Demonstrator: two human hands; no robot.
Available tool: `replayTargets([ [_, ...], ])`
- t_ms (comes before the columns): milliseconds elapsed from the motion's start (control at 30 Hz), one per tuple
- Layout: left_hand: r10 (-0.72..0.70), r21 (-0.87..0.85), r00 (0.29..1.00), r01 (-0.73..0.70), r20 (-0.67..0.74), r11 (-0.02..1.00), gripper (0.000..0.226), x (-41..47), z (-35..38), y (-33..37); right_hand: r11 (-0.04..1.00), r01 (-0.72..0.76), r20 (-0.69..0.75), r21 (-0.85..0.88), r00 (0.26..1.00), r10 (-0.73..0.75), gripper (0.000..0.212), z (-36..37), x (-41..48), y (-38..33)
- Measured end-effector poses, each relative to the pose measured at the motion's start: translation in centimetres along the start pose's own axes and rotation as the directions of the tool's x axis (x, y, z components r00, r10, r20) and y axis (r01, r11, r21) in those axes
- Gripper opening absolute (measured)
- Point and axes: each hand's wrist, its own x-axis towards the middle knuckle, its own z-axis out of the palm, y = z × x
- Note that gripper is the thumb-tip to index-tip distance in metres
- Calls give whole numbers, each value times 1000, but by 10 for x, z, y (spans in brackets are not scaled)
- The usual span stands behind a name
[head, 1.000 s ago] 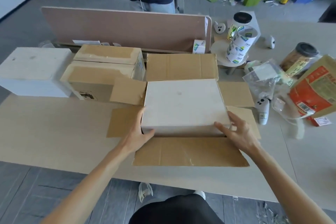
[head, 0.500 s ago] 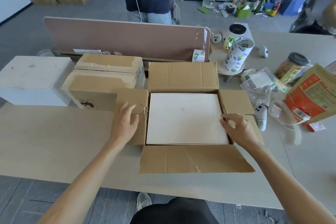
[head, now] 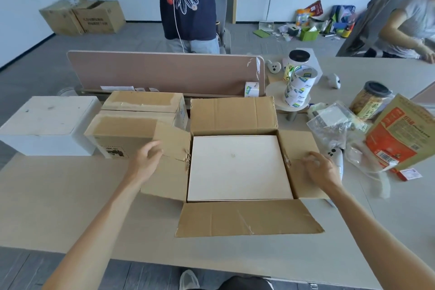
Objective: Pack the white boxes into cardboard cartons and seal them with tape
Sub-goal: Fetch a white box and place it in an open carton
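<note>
A white box (head: 239, 167) lies flat inside an open cardboard carton (head: 233, 115) at the table's middle, all four flaps spread out. My left hand (head: 146, 162) rests on the outer edge of the left flap (head: 174, 141), fingers apart. My right hand (head: 321, 168) lies on the right flap (head: 299, 146), fingers loosely curled. Neither hand holds anything. Another white box (head: 47, 122) stands at the far left. Two taped cartons (head: 131, 129) sit between it and the open carton. Stacked tape rolls (head: 300, 87) stand behind on the right.
A brown divider panel (head: 164, 70) runs behind the cartons, with one tape roll (head: 251, 89) at its end. Jars, plastic bags, an orange packet (head: 404, 136) and a white controller (head: 336, 160) crowd the right side. One person stands beyond the divider; another bends over at far right.
The white box has sunk from above the carton down into it. Both hands have left the box and moved outward onto the left and right flaps.
</note>
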Motion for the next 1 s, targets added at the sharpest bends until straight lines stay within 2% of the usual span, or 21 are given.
replayTargets([
  [133, 170, -113, 960, -148, 223, 982, 31, -21, 10, 37, 997, 75, -60, 7, 995, -75, 41, -8, -5, 1],
  [200, 204, -137, 920, -167, 334, 976, 52, -30, 23, 45, 992, 125, -95, -18, 987, -126, 37, -17, -8, -2],
  [267, 207, -76, 890, -193, 407, 978, 59, -38, 42, 45, 984, 168, -91, -64, 981, -174, 33, -25, -12, -9],
  [367, 186, 109, 869, -263, 458, 959, 39, -50, 68, 37, 952, 274, -60, -136, 957, -284, 26, -36, -23, -27],
  [467, 173, 189, 872, -286, 459, 939, 30, -62, 79, 30, 893, 401, -4, -205, 912, -410, 21, -39, -34, -43],
  [533, 177, 188, 855, -300, 488, 935, 34, -72, 80, 30, 852, 477, 45, -215, 876, -479, 20, -35, -41, -52],
  [600, 180, 171, 815, -322, 551, 931, 42, -81, 77, 31, 808, 555, 120, -196, 832, -542, 29, -30, -49, -62],
  [700, 162, 190, 759, -354, 631, 916, 55, -96, 72, 29, 711, 701, 340, -52, 682, -648, 55, -17, -61, -75],
  [767, 173, 210, 742, -392, 648, 896, 65, -106, 68, 28, 708, 705, 476, 40, 609, -634, 65, -7, -68, -79],
  [867, 198, 247, 744, -441, 638, 863, 77, -116, 63, 25, 712, 702, 592, 19, 566, -574, 70, 10, -74, -73],
  [1000, 191, 296, 746, -467, 638, 833, 73, -120, 54, 21, 700, 714, 710, -19, 503, -494, 69, 18, -80, -65],
])
